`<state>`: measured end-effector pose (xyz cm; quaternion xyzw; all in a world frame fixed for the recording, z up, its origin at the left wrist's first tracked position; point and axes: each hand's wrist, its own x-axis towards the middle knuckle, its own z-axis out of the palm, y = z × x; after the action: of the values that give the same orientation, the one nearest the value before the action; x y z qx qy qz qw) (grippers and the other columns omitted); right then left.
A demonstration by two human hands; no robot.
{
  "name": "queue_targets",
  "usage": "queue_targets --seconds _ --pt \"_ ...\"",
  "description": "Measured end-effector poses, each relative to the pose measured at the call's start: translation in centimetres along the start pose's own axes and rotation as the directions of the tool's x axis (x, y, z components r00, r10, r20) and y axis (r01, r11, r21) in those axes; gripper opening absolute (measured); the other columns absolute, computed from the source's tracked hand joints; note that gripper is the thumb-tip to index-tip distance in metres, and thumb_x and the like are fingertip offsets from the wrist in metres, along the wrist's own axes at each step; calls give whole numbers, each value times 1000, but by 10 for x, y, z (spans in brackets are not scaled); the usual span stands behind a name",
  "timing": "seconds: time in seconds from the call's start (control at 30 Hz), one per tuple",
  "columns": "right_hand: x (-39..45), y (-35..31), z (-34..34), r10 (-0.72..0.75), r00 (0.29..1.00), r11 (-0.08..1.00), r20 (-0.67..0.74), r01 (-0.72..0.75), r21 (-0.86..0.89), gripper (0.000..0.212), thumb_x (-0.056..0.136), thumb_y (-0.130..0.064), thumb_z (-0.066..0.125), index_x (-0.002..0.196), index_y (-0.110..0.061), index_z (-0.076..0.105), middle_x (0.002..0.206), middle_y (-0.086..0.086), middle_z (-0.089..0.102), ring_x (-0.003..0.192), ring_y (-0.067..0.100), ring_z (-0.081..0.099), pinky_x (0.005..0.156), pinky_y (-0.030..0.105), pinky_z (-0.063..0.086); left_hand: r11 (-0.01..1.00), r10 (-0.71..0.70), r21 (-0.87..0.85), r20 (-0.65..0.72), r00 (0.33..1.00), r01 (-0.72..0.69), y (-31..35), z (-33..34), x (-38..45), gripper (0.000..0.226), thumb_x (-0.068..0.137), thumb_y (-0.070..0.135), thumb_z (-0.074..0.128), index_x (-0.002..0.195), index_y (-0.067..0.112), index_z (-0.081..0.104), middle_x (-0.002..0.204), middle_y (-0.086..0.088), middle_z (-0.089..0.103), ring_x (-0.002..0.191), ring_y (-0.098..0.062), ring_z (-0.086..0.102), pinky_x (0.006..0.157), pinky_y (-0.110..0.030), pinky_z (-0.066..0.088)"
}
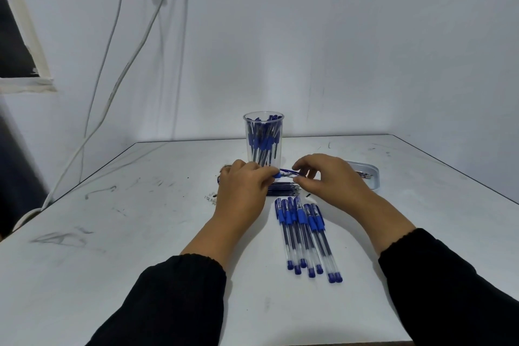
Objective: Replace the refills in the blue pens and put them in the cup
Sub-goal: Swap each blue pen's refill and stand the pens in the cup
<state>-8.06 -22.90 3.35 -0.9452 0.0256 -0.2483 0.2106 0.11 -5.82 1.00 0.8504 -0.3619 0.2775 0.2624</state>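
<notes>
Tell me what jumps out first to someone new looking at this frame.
The two hands, left hand and right hand, meet mid-table gripping one blue pen between them. Right behind stands a clear cup packed with blue pens, and nearer the person a row of capped pens lies on the white table.
</notes>
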Motion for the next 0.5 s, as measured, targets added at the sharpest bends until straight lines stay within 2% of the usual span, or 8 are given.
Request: queue_targets --seconds 0.07,0.17,0.3,0.5 --pt "1 -1 1 3 1000 1000 -4 -3 22 26 88 -28 67 114 -27 66 95 -13 63 87 6 58 80 27 48 1000 -1 2 3 1000 1 -2 -1 0 28 96 27 50 119 33 64 104 2 65 100 -21 47 84 -32 25" --pt "2 -1 3 33 999 996 -21 -31 78 17 86 -26 70 103 -28 70 93 -14 61 85 3 57 78 27 47 1000 -21 -2 -21 1000 21 -3 -2 1 27 96 30 49 120 31 63 104 3 64 101 -19 48 86 -32 25" --pt "1 -2 4 92 995 954 26 -95 283 17 85 -18 71 95 -31 70 90 -14 69 87 1 63 81 26 51 1000 -9 -15 -50 999 8 3 -2 2 22 95 33 52 110 24 65 103 7 67 99 -14 50 84 -26 18" --pt "4 -6 7 123 991 927 52 -133 352 19 83 -13 73 90 -30 72 86 -11 69 83 3 63 81 27 50 1000 2 12 -42 999 -2 3 -2 1 21 95 34 50 106 25 66 100 9 66 98 -13 49 84 -27 18"
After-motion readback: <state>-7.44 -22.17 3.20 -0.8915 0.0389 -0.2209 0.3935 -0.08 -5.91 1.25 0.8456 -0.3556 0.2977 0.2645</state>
